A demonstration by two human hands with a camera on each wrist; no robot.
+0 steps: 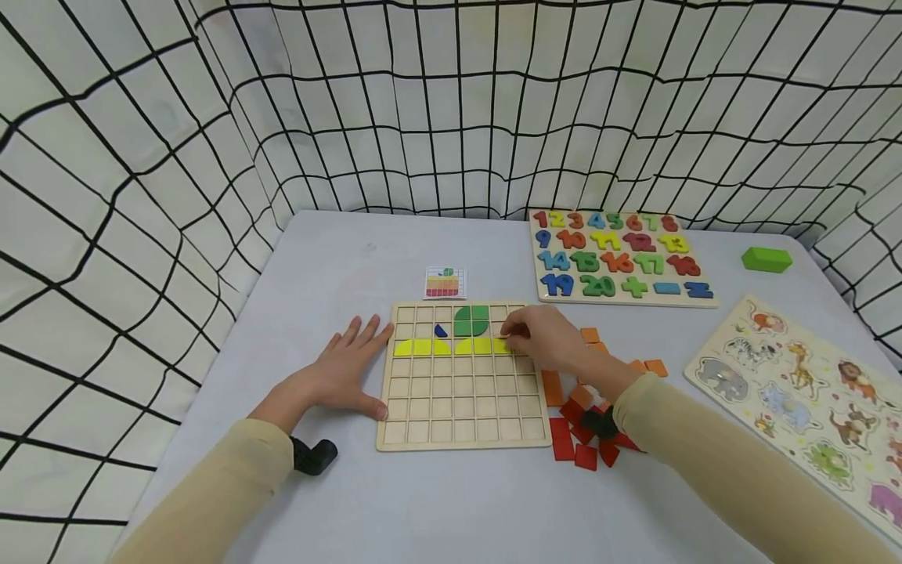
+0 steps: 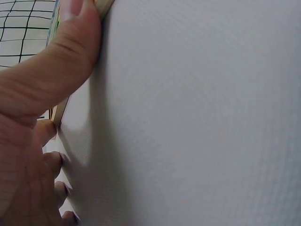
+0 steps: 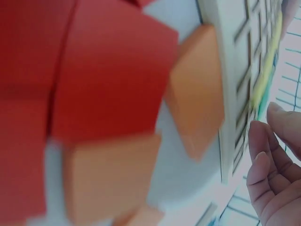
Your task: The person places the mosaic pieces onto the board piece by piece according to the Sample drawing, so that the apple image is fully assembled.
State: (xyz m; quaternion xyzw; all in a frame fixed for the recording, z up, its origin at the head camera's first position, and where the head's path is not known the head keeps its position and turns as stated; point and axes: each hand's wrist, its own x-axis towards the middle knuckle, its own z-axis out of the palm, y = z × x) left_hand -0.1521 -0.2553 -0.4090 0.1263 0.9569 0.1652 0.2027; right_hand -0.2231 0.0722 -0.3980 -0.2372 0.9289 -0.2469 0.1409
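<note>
Grid board, partly filled, with both hands at its edges

The left hand [image 1: 338, 372] is palm down and spread on the white table [image 1: 366, 509], with thumb and index finger touching the left edge of the grid board [image 1: 441, 409]. The board lies flat in front of the person. Yellow pieces [image 1: 416, 348] form a row across its second row of cells. Directly above this row sits a small, tilted dark blue piece [image 1: 440, 331]. The picture card [image 1: 445, 283] lies just beyond the far edge. Green pieces [image 1: 470, 321] form a block to the right of the blue one. The right hand [image 1: 553, 337] has bent fingers at the right end of the yellow row; whether they pinch a piece cannot be told. Red pieces [image 1: 561, 439] and orange pieces [image 1: 553, 388] lie scattered beside the right edge. Farther right are a number board [image 1: 627, 301], a green block [image 1: 766, 259] and an animal board [image 1: 826, 372]
</note>
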